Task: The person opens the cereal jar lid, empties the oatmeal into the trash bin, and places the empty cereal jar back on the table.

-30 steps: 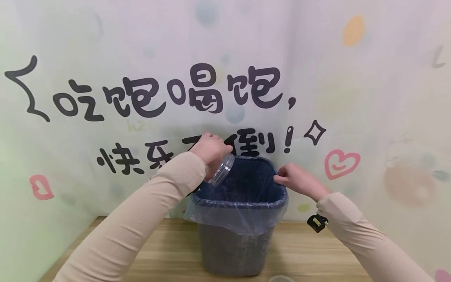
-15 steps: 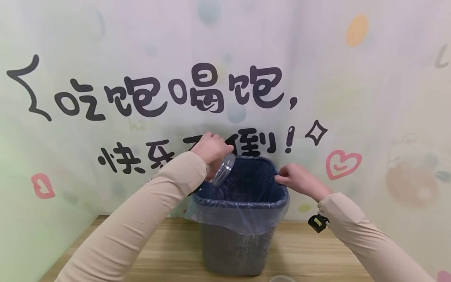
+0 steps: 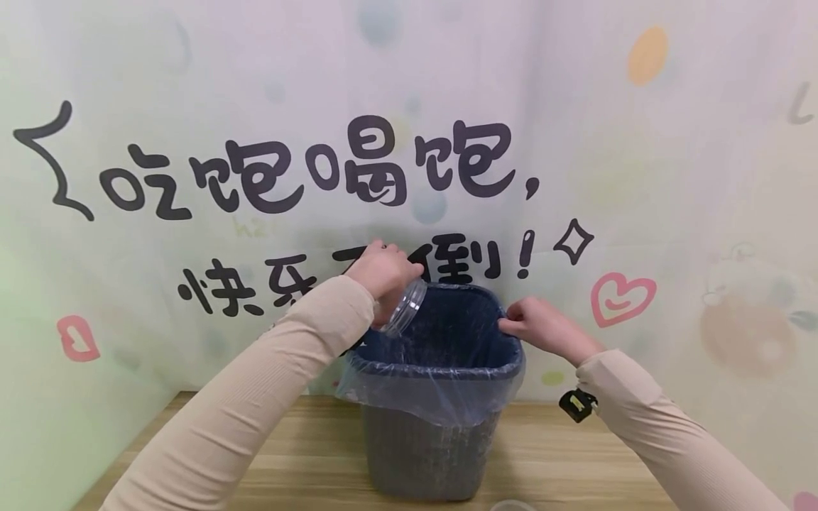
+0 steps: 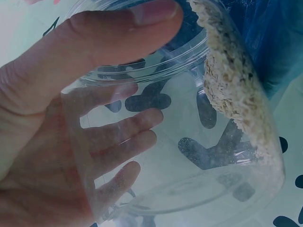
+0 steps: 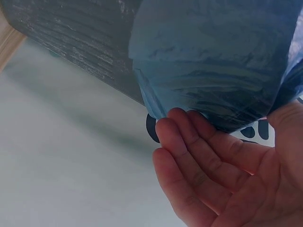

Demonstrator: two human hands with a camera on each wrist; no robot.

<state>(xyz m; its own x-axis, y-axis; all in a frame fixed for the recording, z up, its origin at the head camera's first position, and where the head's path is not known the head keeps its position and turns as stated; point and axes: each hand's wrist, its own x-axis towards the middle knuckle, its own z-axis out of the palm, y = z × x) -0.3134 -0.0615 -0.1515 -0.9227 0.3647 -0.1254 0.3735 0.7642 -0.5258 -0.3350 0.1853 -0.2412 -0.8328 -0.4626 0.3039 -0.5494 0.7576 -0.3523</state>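
My left hand grips a clear plastic jar, tipped with its mouth over the left side of a grey trash bin. Pale, coarse flakes lie along the jar's lower side up to its mouth in the left wrist view; what they are I cannot tell. A thin bluish bin liner lines the bin and folds down over its rim. At the bin's right rim, my right hand holds on, thumb over the edge. The fingers curl against the liner outside. The bin's bottom is hidden.
The bin stands upright on a wood-grain table. A round, clear rim, partly cut off, shows at the bottom edge. Close behind hangs a printed backdrop with dark lettering. A small black device is at the right wrist.
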